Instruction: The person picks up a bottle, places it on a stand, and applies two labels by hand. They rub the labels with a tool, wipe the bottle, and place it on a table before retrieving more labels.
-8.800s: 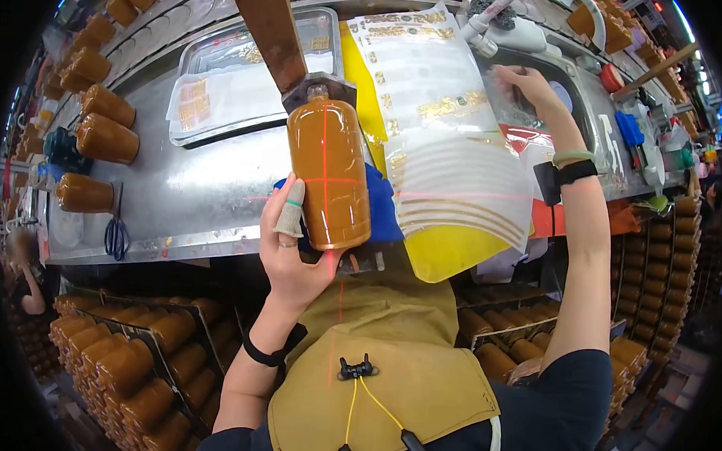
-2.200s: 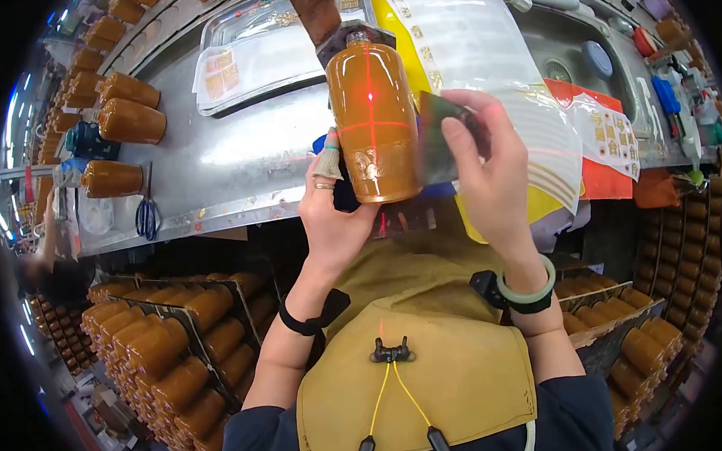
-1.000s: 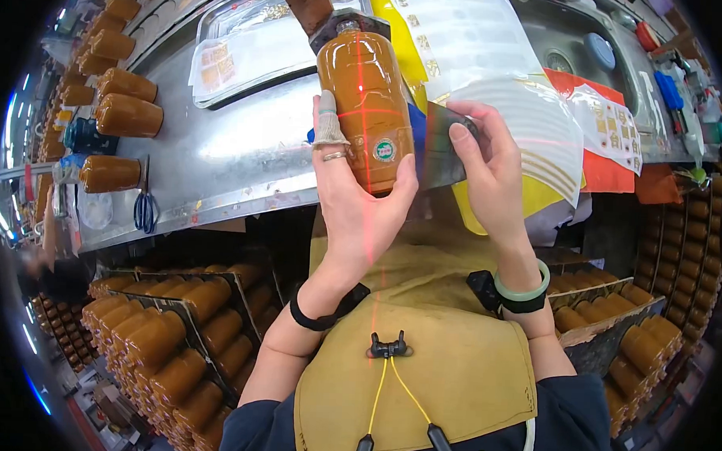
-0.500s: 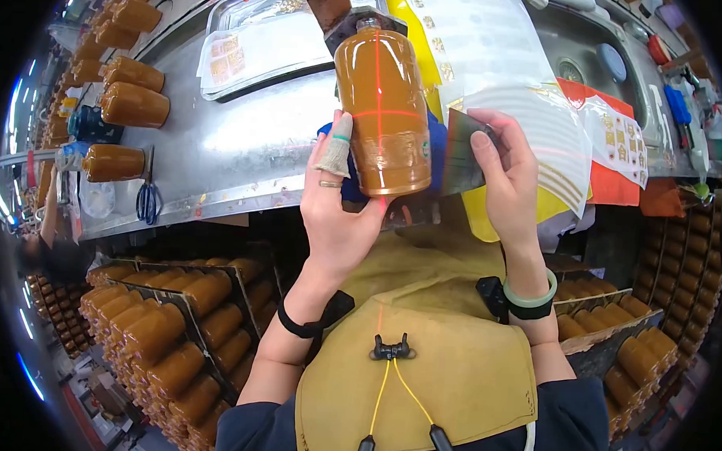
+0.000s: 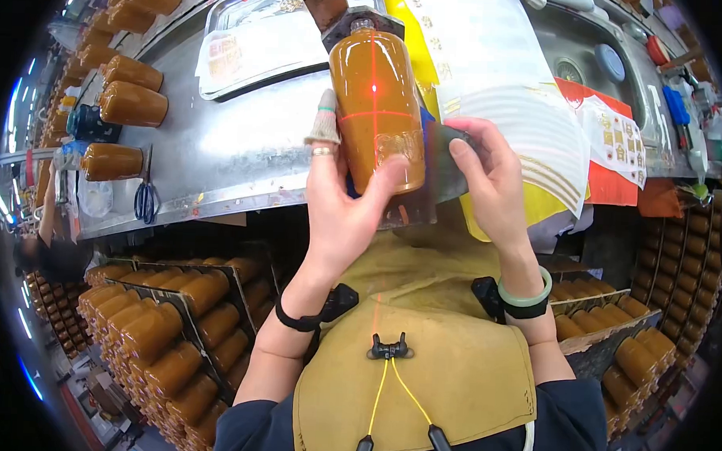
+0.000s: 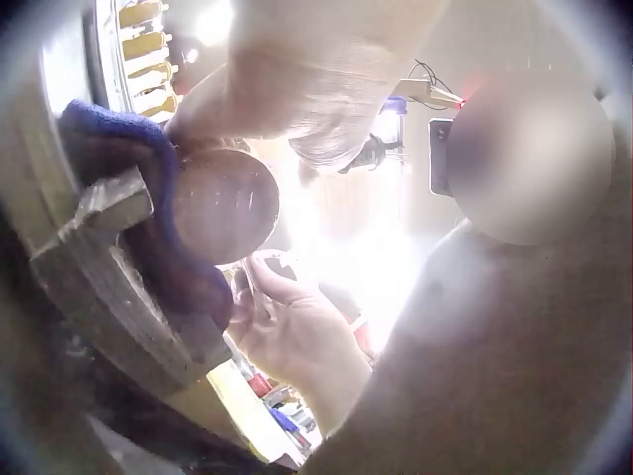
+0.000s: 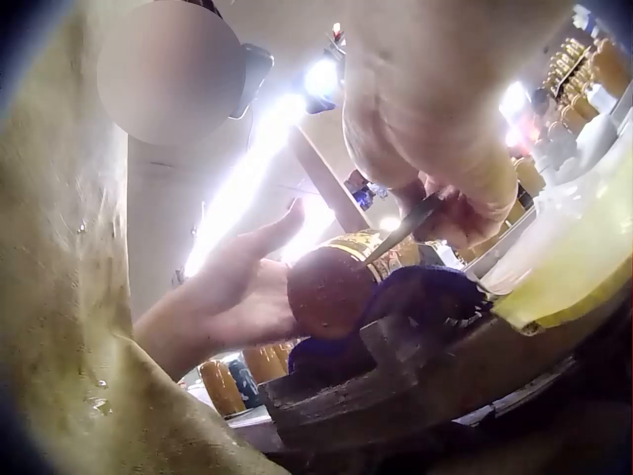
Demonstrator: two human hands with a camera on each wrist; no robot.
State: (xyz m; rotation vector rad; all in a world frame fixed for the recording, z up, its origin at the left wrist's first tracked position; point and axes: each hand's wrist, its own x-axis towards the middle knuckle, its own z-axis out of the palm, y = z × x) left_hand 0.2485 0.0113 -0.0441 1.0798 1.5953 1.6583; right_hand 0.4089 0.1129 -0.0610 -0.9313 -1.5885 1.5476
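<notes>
Amber bottle [image 5: 381, 99] sat upper centre of the frame, long axis pretty much up-down. Left hand [image 5: 336, 217] was nearer, fingers and thumb clamped round its lower end; right hand [image 5: 497, 186], just right, pinched a dark sheet [image 5: 449, 159].

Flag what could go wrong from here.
1. The left hand has its thumb by the decal on the bottle; it might smear or shift it.
2. The right hand pinches a dark flat scraper close against the bottle; too much pressure could tear the decal.
3. The bottle is round and lies sideways; it may turn if the left hand slips.
</notes>
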